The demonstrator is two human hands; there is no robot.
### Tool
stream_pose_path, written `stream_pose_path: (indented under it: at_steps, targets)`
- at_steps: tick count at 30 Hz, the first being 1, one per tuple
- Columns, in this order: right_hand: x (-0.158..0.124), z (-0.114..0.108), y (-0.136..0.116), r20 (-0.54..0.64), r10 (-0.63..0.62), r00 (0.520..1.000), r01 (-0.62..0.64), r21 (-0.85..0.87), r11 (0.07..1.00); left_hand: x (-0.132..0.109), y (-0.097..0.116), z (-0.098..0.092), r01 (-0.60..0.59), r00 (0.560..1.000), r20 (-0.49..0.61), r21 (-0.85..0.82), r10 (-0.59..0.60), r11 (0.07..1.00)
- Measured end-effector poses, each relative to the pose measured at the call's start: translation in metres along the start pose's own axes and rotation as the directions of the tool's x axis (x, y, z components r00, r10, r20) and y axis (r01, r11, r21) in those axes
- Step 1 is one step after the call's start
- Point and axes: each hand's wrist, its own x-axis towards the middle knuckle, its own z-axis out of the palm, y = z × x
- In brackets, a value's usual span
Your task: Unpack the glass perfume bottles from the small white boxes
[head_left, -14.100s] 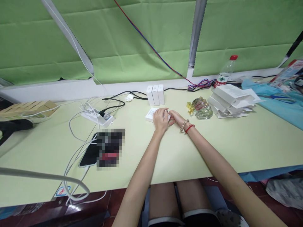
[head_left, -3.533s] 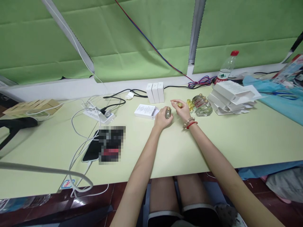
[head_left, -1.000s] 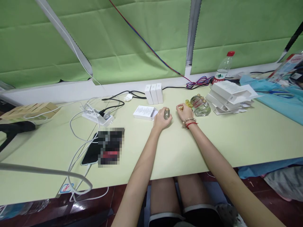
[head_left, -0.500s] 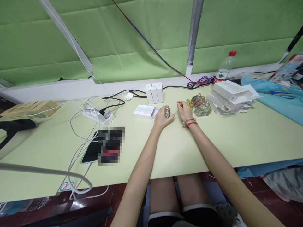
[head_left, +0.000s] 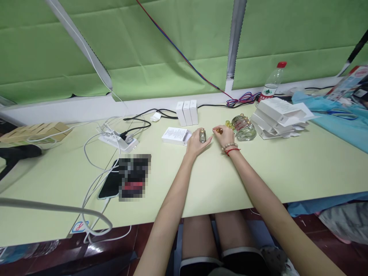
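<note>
My left hand (head_left: 194,144) is closed around a small clear glass bottle (head_left: 202,137) with a gold-coloured neck, keeping it upright just above or on the table; which, I cannot tell. Its thumb points right. A short way to the right, my right hand (head_left: 227,135) pinches a small amber-gold cap (head_left: 219,130) between its fingers, apart from the bottle. Just beyond that hand lie several yellowish caps (head_left: 229,124) and a cluster of glass bottles (head_left: 245,132) with gold necks. Left of the bottle lies a white box (head_left: 174,135), partly behind my left hand.
Three white boxes (head_left: 186,113) stand near the wall. A stack of white cartons (head_left: 280,117) and a red-capped water bottle (head_left: 270,84) are at the right. On the left are a power strip (head_left: 120,142), white cables and a phone (head_left: 110,184).
My right hand has drawn slightly down and left, away from the loose yellowish caps, with the amber cap now showing between its fingers. My left hand has kept its place with the bottle.
</note>
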Motion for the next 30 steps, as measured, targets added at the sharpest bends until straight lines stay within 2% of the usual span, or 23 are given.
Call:
stream_pose_path:
  at_steps: [17,23,30]
  targets:
    - [-0.0020,-0.0001,-0.0028,0.135,0.028,0.990,-0.015,-0.097,0.995,-0.0009,0.0008,-0.0003,0.010,1.000,0.001,0.008,-0.010,1.000]
    - [-0.0029,-0.0015,-0.0058,0.072,0.051,0.996,-0.041,-0.133,0.990,-0.0028,-0.0003,-0.0034,-0.022,0.999,0.044,-0.002,0.022,1.000]
    - [-0.0034,-0.0070,-0.0044,0.002,0.099,0.995,-0.096,-0.217,0.971,-0.0015,-0.0010,-0.0028,-0.031,0.999,0.014,-0.008,0.031,1.000]
